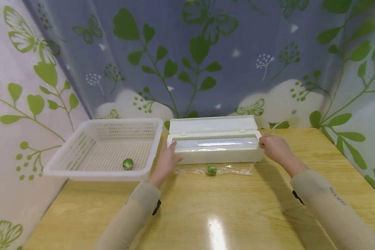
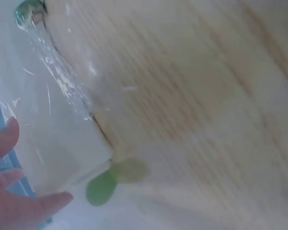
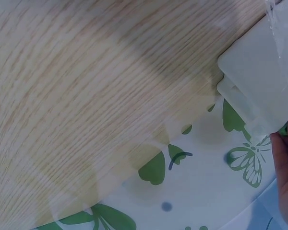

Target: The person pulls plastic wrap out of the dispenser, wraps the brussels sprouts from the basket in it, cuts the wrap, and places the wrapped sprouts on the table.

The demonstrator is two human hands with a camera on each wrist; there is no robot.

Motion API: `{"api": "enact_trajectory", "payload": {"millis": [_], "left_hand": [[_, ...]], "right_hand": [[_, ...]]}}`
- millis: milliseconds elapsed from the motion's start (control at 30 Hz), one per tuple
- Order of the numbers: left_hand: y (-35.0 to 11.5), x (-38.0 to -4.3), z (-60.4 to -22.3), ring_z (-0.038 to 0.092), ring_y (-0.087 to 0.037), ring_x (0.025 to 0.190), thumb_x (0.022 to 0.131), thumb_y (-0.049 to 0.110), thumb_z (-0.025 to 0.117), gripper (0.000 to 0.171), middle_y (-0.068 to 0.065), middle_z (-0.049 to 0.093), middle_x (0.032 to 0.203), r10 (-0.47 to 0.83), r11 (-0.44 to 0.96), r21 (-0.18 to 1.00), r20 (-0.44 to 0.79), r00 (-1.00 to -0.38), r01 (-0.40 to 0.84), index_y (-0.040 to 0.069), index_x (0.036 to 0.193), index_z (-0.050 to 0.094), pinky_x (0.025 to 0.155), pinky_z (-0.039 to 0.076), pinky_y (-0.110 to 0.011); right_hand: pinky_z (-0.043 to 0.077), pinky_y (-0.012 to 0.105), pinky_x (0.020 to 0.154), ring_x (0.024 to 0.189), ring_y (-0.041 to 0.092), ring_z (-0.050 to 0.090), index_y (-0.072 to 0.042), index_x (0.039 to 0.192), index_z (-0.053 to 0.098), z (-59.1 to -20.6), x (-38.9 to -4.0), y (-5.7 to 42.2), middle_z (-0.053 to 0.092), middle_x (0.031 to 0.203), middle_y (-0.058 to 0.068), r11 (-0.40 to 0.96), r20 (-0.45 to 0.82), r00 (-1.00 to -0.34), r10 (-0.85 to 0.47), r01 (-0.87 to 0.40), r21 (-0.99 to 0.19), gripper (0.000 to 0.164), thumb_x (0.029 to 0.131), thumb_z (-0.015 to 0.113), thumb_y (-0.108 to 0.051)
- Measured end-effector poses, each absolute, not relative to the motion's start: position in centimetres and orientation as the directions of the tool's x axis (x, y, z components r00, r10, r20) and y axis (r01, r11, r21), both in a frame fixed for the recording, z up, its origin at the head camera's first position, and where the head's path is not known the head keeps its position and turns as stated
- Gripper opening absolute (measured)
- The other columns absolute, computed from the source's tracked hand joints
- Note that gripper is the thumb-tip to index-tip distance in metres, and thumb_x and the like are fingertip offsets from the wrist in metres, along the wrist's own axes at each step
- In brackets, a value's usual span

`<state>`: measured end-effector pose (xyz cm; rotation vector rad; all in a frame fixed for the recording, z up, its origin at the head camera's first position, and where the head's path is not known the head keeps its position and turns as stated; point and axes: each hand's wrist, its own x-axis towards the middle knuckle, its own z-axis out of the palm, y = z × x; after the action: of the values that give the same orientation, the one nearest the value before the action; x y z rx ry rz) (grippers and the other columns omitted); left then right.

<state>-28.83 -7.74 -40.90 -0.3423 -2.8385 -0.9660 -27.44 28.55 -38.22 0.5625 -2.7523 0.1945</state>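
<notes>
A long white cling film dispenser (image 1: 217,156) lies with its lid (image 1: 212,125) raised and a shiny film roll (image 1: 218,142) inside. Clear film (image 1: 234,169) comes down over the front wall, and a small Brussels sprout (image 1: 211,170) sits at its loose edge. My left hand (image 1: 166,160) holds the dispenser's left end, thumb at the front and a finger over the rim. At the right end, my right hand (image 1: 276,148) pinches a small bright green piece (image 3: 283,129) at the edge; the fingers mostly hide it.
On the left stands a white perforated basket (image 1: 103,176) with another Brussels sprout (image 1: 128,164) inside. A patterned curtain (image 1: 162,62) hangs right behind the wooden table (image 1: 187,215).
</notes>
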Motion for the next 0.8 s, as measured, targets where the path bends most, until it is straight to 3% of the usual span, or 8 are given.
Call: {"api": "enact_trajectory", "payload": {"millis": [167, 300, 533, 600, 700, 800], "left_hand": [[-7.3, -28.0, -40.7, 0.022, -0.04, 0.125, 0.076, 0.016, 0.07, 0.041, -0.028, 0.024, 0.136, 0.246, 0.779, 0.489, 0.337, -0.909, 0.392, -0.002, 0.11, 0.056, 0.099, 0.025, -0.045], [-7.2, -27.6, -40.7, 0.032, -0.037, 0.121, 0.074, 0.012, 0.071, 0.021, -0.023, 0.038, 0.129, 0.312, 0.784, 0.385, 0.435, -0.845, 0.488, 0.001, 0.091, 0.062, 0.099, 0.027, -0.044], [-7.1, -27.0, -40.5, 0.054, -0.023, 0.094, 0.08, 0.0, 0.061, 0.006, -0.009, 0.058, 0.099, 0.4, 0.72, 0.44, 0.368, -0.839, 0.536, 0.004, 0.085, 0.06, 0.077, 0.046, -0.032], [-7.2, -26.9, -40.5, 0.057, -0.022, 0.089, 0.08, -0.004, 0.059, 0.008, -0.007, 0.06, 0.093, 0.437, 0.68, 0.476, 0.347, -0.83, 0.557, 0.002, 0.085, 0.06, 0.075, 0.047, -0.031], [-7.5, -26.8, -40.6, 0.058, -0.021, 0.089, 0.08, -0.007, 0.056, 0.009, -0.007, 0.063, 0.091, 0.508, 0.616, 0.522, 0.31, -0.804, 0.59, 0.001, 0.083, 0.059, 0.077, 0.047, -0.031], [-7.8, -26.7, -40.7, 0.059, -0.021, 0.089, 0.08, -0.011, 0.052, 0.012, -0.007, 0.064, 0.09, 0.578, 0.552, 0.554, 0.284, -0.765, 0.622, 0.0, 0.077, 0.058, 0.077, 0.047, -0.03]], "right_hand": [[0.022, 0.029, 0.051, 0.054, 0.015, 0.023, -0.012, 0.06, 0.029, -38.2, -27.3, 28.7, 0.026, 0.059, 0.002, 0.917, 0.325, -0.879, -0.349, -0.392, -0.076, 0.038, 0.079, 0.054, 0.01], [0.021, 0.029, 0.051, 0.054, 0.015, 0.022, -0.012, 0.06, 0.029, -38.2, -27.3, 28.6, 0.025, 0.059, 0.002, 0.92, 0.31, -0.887, -0.343, -0.384, -0.079, 0.038, 0.08, 0.054, 0.008], [0.023, 0.029, 0.05, 0.053, 0.015, 0.025, -0.01, 0.059, 0.034, -38.0, -27.1, 28.5, 0.03, 0.058, 0.002, 0.917, 0.3, -0.89, -0.344, -0.387, -0.095, 0.033, 0.081, 0.052, 0.006], [0.03, 0.029, 0.049, 0.053, 0.016, 0.033, -0.006, 0.062, 0.042, -37.8, -26.9, 28.3, 0.037, 0.06, 0.004, 0.917, 0.298, -0.892, -0.34, -0.385, -0.104, 0.024, 0.08, 0.053, 0.005], [0.043, 0.035, 0.054, 0.063, 0.024, 0.049, 0.002, 0.077, 0.056, -37.8, -26.6, 27.9, 0.051, 0.072, 0.011, 0.913, 0.316, -0.882, -0.351, -0.397, -0.095, 0.002, 0.078, 0.057, 0.003], [0.046, 0.04, 0.069, 0.082, 0.031, 0.054, 0.006, 0.094, 0.059, -37.9, -26.5, 27.3, 0.056, 0.089, 0.017, 0.889, 0.352, -0.844, -0.406, -0.453, -0.061, 0.022, 0.075, 0.065, -0.001]]}}
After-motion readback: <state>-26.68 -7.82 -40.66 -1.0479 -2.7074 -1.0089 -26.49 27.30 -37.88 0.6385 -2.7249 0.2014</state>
